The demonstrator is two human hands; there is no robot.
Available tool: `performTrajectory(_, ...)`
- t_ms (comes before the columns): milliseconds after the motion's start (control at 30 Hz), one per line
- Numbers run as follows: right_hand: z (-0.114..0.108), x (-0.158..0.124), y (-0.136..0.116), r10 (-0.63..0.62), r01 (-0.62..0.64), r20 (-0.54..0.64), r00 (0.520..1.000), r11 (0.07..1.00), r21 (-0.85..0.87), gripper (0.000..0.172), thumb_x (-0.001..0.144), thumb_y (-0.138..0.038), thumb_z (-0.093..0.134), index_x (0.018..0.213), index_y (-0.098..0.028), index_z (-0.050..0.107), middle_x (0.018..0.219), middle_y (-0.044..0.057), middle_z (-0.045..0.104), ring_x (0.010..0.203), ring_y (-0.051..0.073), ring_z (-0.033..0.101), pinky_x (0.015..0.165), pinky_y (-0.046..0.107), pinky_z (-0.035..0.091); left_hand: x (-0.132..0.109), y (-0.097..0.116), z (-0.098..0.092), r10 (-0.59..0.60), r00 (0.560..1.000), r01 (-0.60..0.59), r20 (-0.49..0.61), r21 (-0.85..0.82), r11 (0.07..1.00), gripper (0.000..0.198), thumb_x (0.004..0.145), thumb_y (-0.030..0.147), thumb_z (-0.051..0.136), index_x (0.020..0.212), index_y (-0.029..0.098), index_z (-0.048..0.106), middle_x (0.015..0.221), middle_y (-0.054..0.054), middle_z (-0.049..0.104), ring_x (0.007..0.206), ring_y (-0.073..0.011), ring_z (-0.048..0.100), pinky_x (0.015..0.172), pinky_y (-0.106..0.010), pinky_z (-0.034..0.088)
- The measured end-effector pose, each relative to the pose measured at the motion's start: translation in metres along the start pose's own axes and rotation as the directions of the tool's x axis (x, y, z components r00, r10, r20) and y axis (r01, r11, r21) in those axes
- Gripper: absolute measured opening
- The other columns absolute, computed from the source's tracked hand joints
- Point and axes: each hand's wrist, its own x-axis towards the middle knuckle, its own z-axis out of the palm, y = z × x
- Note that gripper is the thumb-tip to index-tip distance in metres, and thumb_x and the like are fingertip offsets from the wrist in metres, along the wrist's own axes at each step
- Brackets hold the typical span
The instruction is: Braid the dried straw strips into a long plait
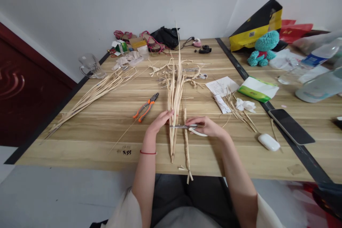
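A bundle of pale straw stalks [175, 89] lies lengthwise on the wooden table [88, 124] in front of me. My left hand [159, 121] rests on the bundle's left side, fingers closed against the stalks. My right hand [207, 127] grips white-handled scissors [187, 127], whose blades point left across the stalks. A braided straw strip [186, 139] lies just right of the bundle, its end hanging over the table's front edge.
Orange-handled pliers [146, 107] lie left of the bundle. A long sheaf of straw [91, 96] runs toward the left edge. At right are straw scraps, papers, a white mouse [268, 141], a phone [291, 126], bottles and a teal knitted toy [263, 48].
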Motion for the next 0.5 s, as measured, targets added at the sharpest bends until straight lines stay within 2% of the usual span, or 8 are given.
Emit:
performTrajectory(100,0.000,0.000,-0.002,0.012,-0.012,0.007,1.000,1.000,0.001,0.034,0.076,-0.034,0.067,0.107,-0.018,0.069,0.118,0.012,0.064,0.108,0.025,0.061,0.093,0.037,0.047,-0.001,0.001,-0.004,-0.010,0.999,0.013,-0.033,0.079,0.997,0.044,0.078,0.056,0.056,0.090,0.015,0.065,0.071,-0.003,0.060,0.061,-0.0132,0.052,0.058,-0.025,0.040)
performTrajectory(167,0.000,0.001,-0.003,0.026,-0.026,0.016,1.000,1.000,0.007,0.034,0.076,-0.035,0.068,0.105,-0.018,0.070,0.117,0.012,0.064,0.107,0.024,0.061,0.093,0.036,0.047,-0.005,-0.001,-0.008,0.046,0.983,-0.017,-0.175,0.166,0.986,0.041,0.081,0.053,0.055,0.094,0.015,0.063,0.074,-0.003,0.061,0.063,-0.0134,0.053,0.061,-0.025,0.043)
performTrajectory(200,0.000,0.001,-0.003,0.032,-0.032,0.019,0.999,0.999,0.011,0.034,0.076,-0.035,0.067,0.105,-0.018,0.070,0.117,0.011,0.065,0.107,0.024,0.061,0.093,0.036,0.047,-0.009,-0.002,-0.009,0.108,0.950,-0.042,-0.294,0.222,0.974,0.039,0.081,0.051,0.054,0.096,0.016,0.062,0.077,-0.003,0.061,0.066,-0.0135,0.054,0.062,-0.025,0.044)
performTrajectory(233,0.000,0.001,-0.003,0.036,-0.036,0.022,0.999,0.999,0.016,0.033,0.076,-0.035,0.067,0.105,-0.018,0.070,0.117,0.011,0.065,0.107,0.024,0.061,0.093,0.036,0.047,-0.014,-0.003,-0.010,0.202,0.888,-0.074,-0.413,0.305,0.950,0.036,0.082,0.048,0.055,0.096,0.016,0.061,0.081,-0.004,0.062,0.070,-0.0139,0.056,0.066,-0.025,0.045)
performTrajectory(267,0.000,0.001,-0.003,0.039,-0.040,0.023,0.999,0.999,0.020,0.032,0.076,-0.035,0.067,0.104,-0.019,0.070,0.117,0.011,0.065,0.107,0.024,0.061,0.092,0.036,0.047,-0.021,-0.004,-0.010,0.286,0.825,-0.088,-0.487,0.388,0.917,0.033,0.082,0.047,0.055,0.093,0.016,0.061,0.085,-0.005,0.062,0.075,-0.0141,0.056,0.070,-0.026,0.045)
performTrajectory(300,0.000,0.002,-0.003,0.043,-0.043,0.023,0.999,0.999,0.021,0.032,0.077,-0.034,0.067,0.104,-0.019,0.070,0.117,0.011,0.065,0.107,0.024,0.061,0.092,0.036,0.047,-0.028,-0.005,-0.008,0.334,0.800,-0.093,-0.498,0.447,0.890,0.031,0.083,0.046,0.054,0.090,0.017,0.061,0.084,-0.005,0.062,0.075,-0.0142,0.056,0.072,-0.026,0.044)
performTrajectory(433,0.000,0.002,-0.004,0.059,-0.059,0.023,0.998,0.998,0.018,0.030,0.077,-0.031,0.066,0.104,-0.020,0.070,0.116,0.010,0.065,0.105,0.023,0.062,0.091,0.035,0.048,-0.056,-0.011,0.008,0.294,0.896,-0.158,-0.332,0.380,0.911,0.028,0.084,0.044,0.053,0.084,0.017,0.064,0.087,-0.005,0.064,0.082,-0.0148,0.058,0.075,-0.025,0.044)
performTrajectory(500,0.000,0.002,-0.004,0.063,-0.064,0.024,0.998,0.998,0.015,0.029,0.077,-0.031,0.066,0.104,-0.019,0.070,0.116,0.010,0.065,0.104,0.023,0.062,0.090,0.035,0.049,-0.063,-0.015,0.018,0.218,0.922,-0.118,-0.321,0.305,0.945,0.026,0.079,0.042,0.061,0.083,0.017,0.065,0.081,-0.004,0.064,0.074,-0.0133,0.057,0.070,-0.024,0.045)
